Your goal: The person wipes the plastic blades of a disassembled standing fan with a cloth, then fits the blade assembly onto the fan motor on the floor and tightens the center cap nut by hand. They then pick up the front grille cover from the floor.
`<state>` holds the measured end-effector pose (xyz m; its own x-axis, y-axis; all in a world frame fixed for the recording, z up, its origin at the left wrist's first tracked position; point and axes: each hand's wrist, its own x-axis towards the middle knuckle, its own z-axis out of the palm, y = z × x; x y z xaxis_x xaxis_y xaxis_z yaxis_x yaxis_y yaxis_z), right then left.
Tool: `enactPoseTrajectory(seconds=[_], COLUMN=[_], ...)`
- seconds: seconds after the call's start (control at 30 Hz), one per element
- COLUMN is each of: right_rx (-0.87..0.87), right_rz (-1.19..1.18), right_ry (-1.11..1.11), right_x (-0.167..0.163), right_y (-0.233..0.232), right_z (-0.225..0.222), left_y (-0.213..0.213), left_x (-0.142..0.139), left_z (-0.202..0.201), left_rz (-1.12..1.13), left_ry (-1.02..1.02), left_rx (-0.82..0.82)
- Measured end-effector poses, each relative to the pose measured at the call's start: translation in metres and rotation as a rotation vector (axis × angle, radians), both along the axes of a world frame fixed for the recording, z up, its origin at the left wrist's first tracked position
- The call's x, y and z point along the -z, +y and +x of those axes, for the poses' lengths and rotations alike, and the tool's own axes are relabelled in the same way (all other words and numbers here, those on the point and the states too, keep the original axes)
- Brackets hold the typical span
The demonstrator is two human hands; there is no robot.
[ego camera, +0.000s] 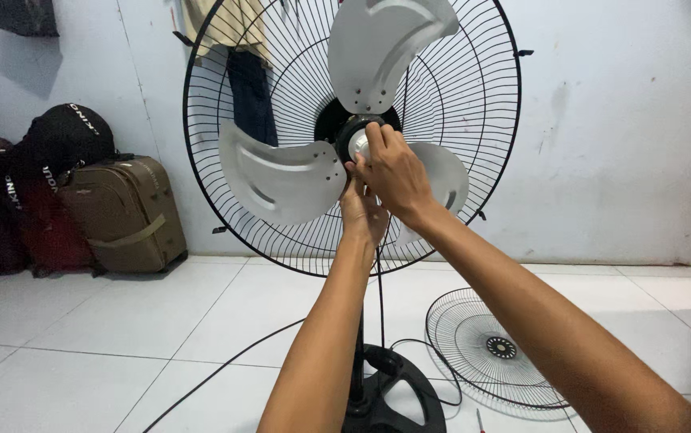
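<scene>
The hub cap (pixel 356 143) at the centre of the fan blades (pixel 281 178) is gripped by the right hand (pixel 393 172); the left hand (pixel 361 212) is pressed below it, its fingers hidden. The cap seems to be turned; a steady blade is needed next.

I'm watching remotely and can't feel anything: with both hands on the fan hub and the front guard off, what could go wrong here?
1. The metal blades are bare, so they may swing into the right hand or left hand at the hub cap.
2. The power cord trails across the floor; whether it is plugged in cannot be seen.
3. The front guard and a screwdriver lie by the base, possible trip hazards.
</scene>
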<state>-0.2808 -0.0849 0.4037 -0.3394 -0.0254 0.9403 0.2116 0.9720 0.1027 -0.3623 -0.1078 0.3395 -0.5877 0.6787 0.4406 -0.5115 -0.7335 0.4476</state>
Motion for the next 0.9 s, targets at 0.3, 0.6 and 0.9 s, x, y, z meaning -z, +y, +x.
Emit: enactPoseTrajectory(seconds=[0.3,0.6,0.9], right_rx=[0.01,0.097,0.107], right_rz=[0.311,0.554,0.659], right_ry=[-0.07,-0.112,-0.185], right_x=[-0.009,-0.018,-0.022], right_y=[0.007,0.017,0.03], right_z=[0.015,0.016,0.017], left_y=[0.012,0.011,0.009], left_x=[0.006,0.003,0.007], left_z=[-0.01,-0.009,-0.008], left_rz=[0.018,-0.051,-0.116], left_ry=[0.001,-0.011,0.029], left_rx=[0.012,-0.032,-0.044])
